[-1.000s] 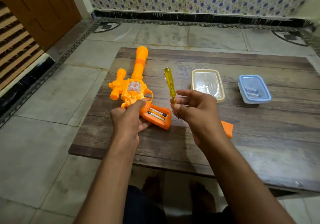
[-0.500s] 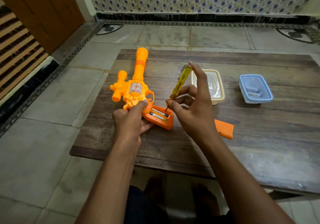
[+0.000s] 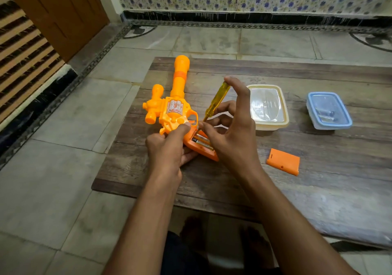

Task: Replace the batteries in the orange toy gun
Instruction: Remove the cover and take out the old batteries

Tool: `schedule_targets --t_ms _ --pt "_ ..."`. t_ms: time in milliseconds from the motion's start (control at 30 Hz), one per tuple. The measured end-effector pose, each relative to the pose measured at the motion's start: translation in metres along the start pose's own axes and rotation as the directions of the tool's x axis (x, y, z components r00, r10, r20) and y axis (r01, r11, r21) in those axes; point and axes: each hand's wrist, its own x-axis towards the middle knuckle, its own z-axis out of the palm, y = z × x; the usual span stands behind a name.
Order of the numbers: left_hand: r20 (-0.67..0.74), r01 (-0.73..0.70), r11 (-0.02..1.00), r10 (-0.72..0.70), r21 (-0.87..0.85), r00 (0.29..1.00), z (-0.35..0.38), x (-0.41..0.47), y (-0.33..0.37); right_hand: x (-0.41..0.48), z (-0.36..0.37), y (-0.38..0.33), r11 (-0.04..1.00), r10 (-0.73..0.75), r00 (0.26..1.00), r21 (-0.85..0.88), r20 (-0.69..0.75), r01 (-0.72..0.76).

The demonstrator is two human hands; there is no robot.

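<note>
The orange toy gun [image 3: 174, 107] lies on its side on the wooden table [image 3: 318, 189], barrel pointing away from me. My left hand [image 3: 169, 149] grips its handle, whose battery compartment is uncovered. Two batteries [image 3: 201, 142] sit inside, partly hidden by my right hand [image 3: 231, 130]. That hand holds a yellow screwdriver [image 3: 216, 99] tilted, its tip down at the compartment's upper end. The orange battery cover [image 3: 283, 161] lies loose on the table to the right.
A cream-rimmed clear box [image 3: 268, 107] stands just behind my right hand. A blue-lidded box [image 3: 328, 110] with batteries inside sits farther right. The low table stands on a tiled floor; my feet show under its near edge.
My right hand has swung the screwdriver from upright to tilted and brought its tip down to the open battery compartment. My left hand has kept its grip on the gun.
</note>
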Motion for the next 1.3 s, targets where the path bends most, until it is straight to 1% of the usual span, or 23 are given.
schedule_targets --t_ms 400,500,800,1000,1133,1300 --pt "-0.01 0.038 0.999 -0.038 0.005 0.999 0.0 -0.0003 0.0016 -0.002 0.0073 0.002 0.997 -0.034 0.998 -0.067 -0.06 0.03" --pt "-0.012 0.049 0.999 -0.049 -0.004 0.999 0.0 -0.0004 0.0024 -0.002 0.0083 0.003 0.995 -0.041 0.998 -0.089 -0.052 0.036" --pt "-0.012 0.074 0.997 -0.074 -0.026 0.997 -0.0008 -0.0001 0.0036 -0.003 0.006 0.0056 0.996 -0.076 0.997 -0.048 0.013 0.076" --pt "-0.003 0.069 0.997 -0.069 -0.024 0.998 -0.0023 0.0014 0.0036 -0.0022 0.0066 0.005 0.996 -0.068 0.997 -0.049 0.044 0.07" --pt "-0.009 0.063 0.998 -0.063 -0.026 0.998 -0.0037 0.0032 0.0022 -0.0027 0.008 0.0039 0.997 -0.039 0.999 -0.071 0.009 0.04" --pt "-0.007 0.06 0.998 -0.06 -0.016 0.998 -0.0038 0.0048 0.0013 -0.0029 0.0105 -0.0004 0.991 -0.081 0.997 -0.11 0.004 0.081"
